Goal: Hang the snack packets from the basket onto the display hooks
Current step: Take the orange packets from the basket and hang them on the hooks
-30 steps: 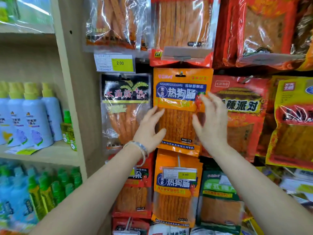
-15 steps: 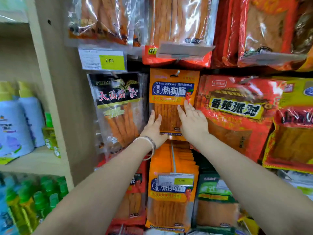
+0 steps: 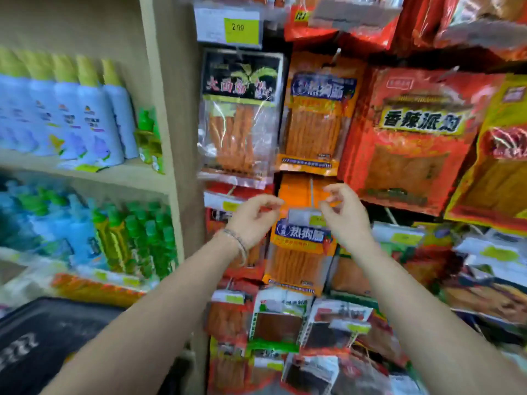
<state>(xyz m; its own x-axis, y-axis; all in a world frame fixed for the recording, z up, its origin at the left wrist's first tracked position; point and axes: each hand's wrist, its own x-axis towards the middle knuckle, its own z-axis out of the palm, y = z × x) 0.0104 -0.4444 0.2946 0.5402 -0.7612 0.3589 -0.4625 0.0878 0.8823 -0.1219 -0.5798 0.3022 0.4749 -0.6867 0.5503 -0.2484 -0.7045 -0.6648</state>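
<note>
Wooden shelf post point(image 3: 168, 115) stands left of both hands; bottles point(image 3: 94, 121) sit in rows on the shelves beyond it, well left of the left hand. Dark basket point(image 3: 42, 346) low and left, under the left forearm; contents too blurred to tell.

Big red packet point(image 3: 410, 138) hangs up and right of the right hand.

Black-topped packet point(image 3: 239, 115) hangs above the left hand.

Orange snack packet point(image 3: 316, 115) hangs straight above the gap between the hands, long axis vertical, header up, printed face toward the camera, bottom edge just above the fingertips. Neither hand touches it.

A second orange packet point(image 3: 299, 252) of the same kind hangs below it, between and behind the hands, also upright, with a price tag point(image 3: 306, 218) at its top.

Left hand point(image 3: 253, 220): fingers loosely curled, holding nothing, bracelet at the wrist.

Right hand point(image 3: 345, 215): fingers half curled, nothing held, thumb near the price tag; contact cannot be told through the blur.
</note>
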